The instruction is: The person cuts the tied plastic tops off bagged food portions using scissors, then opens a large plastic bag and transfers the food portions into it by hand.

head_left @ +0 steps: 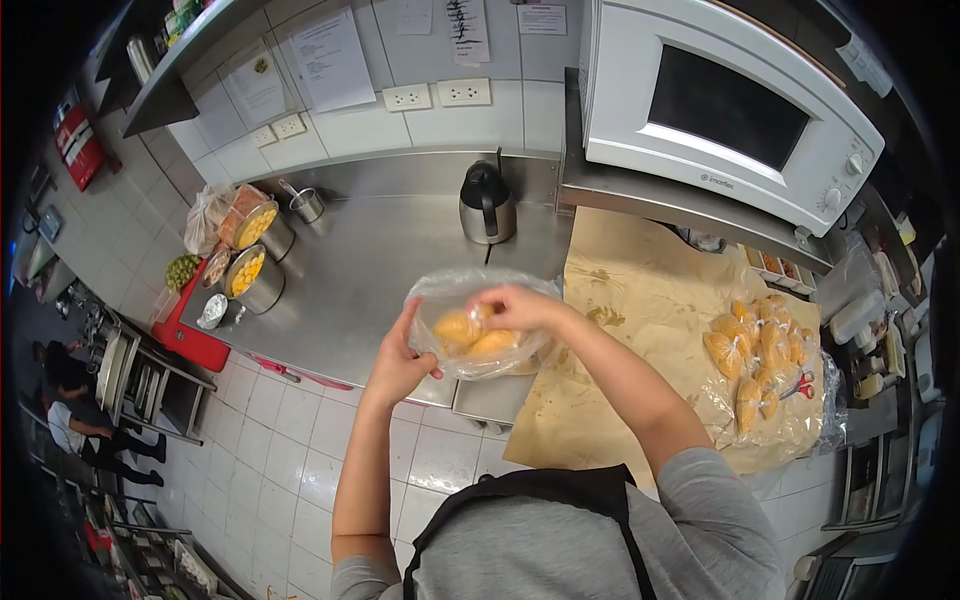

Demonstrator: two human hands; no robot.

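Observation:
A large clear plastic bag (450, 285) is spread open above the steel counter's front edge, with small bags of orange-yellow food (492, 343) inside. My left hand (402, 355) grips the large bag's left rim between thumb and fingers. Over the bag's opening, my right hand (508, 306) pinches the knotted top of a small food bag (457, 328). More filled bags (735, 350) lie in a pile on brown paper (620, 330) at the right, with red-handled scissors (804, 385) beside them.
A kettle (488, 205) stands at the counter's back. Metal pots (256, 285) of yellow pieces and a red board (195, 335) are at the left. A white microwave (720, 110) sits on a shelf at upper right. Another person (75, 425) is at far left.

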